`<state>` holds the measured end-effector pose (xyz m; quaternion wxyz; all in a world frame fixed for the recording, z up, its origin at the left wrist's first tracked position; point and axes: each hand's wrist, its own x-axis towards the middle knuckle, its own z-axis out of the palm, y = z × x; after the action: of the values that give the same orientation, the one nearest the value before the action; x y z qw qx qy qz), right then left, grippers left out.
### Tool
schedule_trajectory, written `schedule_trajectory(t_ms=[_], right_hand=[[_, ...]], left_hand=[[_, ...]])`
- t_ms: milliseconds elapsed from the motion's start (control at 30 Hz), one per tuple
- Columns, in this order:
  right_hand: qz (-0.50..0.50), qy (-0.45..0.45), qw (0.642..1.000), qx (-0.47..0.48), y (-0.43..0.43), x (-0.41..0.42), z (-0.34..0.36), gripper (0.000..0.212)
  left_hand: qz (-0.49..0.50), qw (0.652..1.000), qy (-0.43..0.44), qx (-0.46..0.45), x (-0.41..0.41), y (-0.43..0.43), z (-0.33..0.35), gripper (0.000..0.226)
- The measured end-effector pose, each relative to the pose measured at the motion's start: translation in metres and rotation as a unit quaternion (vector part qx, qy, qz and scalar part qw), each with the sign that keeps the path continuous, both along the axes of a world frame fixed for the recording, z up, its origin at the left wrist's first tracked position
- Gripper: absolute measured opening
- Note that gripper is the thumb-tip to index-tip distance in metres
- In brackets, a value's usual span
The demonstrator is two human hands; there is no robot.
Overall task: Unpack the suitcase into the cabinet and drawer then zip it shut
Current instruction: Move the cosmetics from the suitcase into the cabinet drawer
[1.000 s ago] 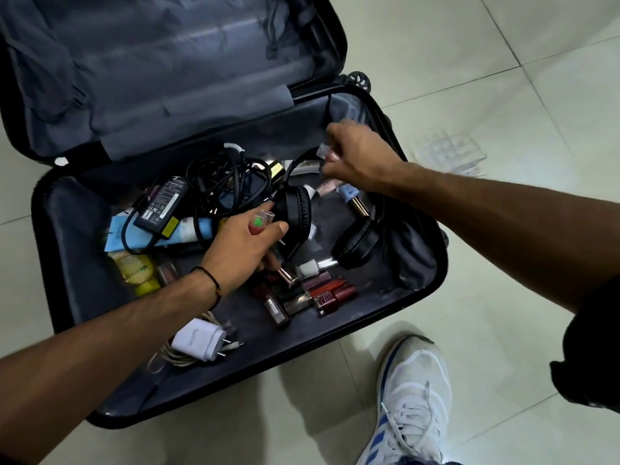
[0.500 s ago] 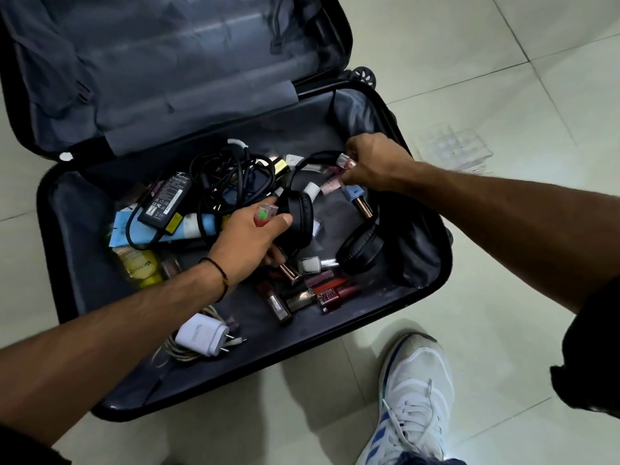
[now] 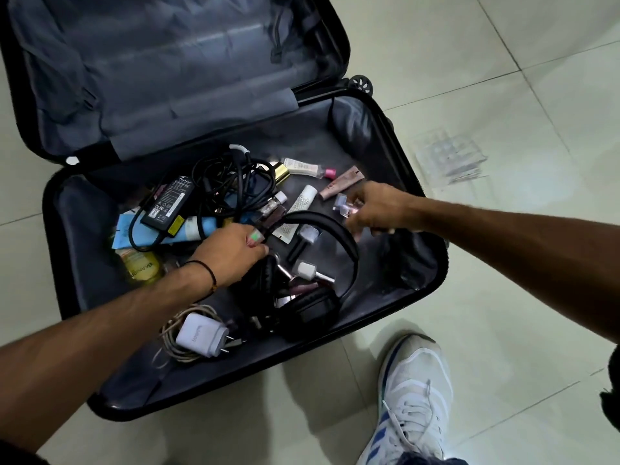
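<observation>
The black suitcase lies open on the floor, its lower half full of loose items. My left hand is closed on a small bottle with a green patch and rests against one ear cup of the black headphones. My right hand pinches small clear bottles just above the headband. Inside the case lie a black power adapter, tangled black cables, a blue tube, a yellow bottle, a white charger and several small cosmetic tubes.
The grey-lined lid lies open behind the filled half. A clear plastic organizer sits on the tiled floor to the right of the case. My white shoe stands by the near right corner.
The headphones have swung toward the near edge and now cover the lipsticks. My right hand has moved down and right with its small bottles. My left hand has lowered onto the ear cup.
</observation>
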<state>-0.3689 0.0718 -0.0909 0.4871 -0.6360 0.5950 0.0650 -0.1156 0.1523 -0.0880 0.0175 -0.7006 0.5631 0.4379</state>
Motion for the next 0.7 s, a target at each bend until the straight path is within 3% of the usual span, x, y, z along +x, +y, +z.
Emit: schedule_trajectory(t_ms=[167,233,300,400,500,600,700], right_hand=[[-0.167,-0.024,0.978,-0.12,-0.013,0.001,-0.003,0.016],[-0.192,-0.038,0.97,-0.147,-0.022,0.003,-0.004,0.017],[-0.171,-0.023,0.972,-0.162,-0.029,0.007,-0.005,0.019],[-0.092,0.023,0.986,-0.14,-0.037,0.01,-0.003,0.019],[0.022,0.081,0.985,-0.152,-0.039,0.013,-0.006,0.02],[0.049,0.068,0.976,-0.204,-0.037,0.022,-0.011,0.025],[0.065,-0.025,0.972,-0.223,-0.032,0.039,-0.006,0.025]], left_hand=[[-0.041,0.994,-0.096,-0.017,0.01,-0.001,0.0,0.036],[-0.042,0.994,-0.101,-0.01,0.01,0.0,0.003,0.031],[-0.032,0.997,-0.073,-0.005,0.009,0.002,0.006,0.013],[-0.024,0.999,-0.038,-0.006,0.008,0.004,0.008,0.021],[-0.023,0.999,-0.022,-0.01,0.011,0.005,0.008,0.007],[-0.01,1.0,0.018,-0.002,0.012,0.006,0.006,0.013],[0.038,0.988,0.144,0.039,0.007,0.006,0.006,0.045]])
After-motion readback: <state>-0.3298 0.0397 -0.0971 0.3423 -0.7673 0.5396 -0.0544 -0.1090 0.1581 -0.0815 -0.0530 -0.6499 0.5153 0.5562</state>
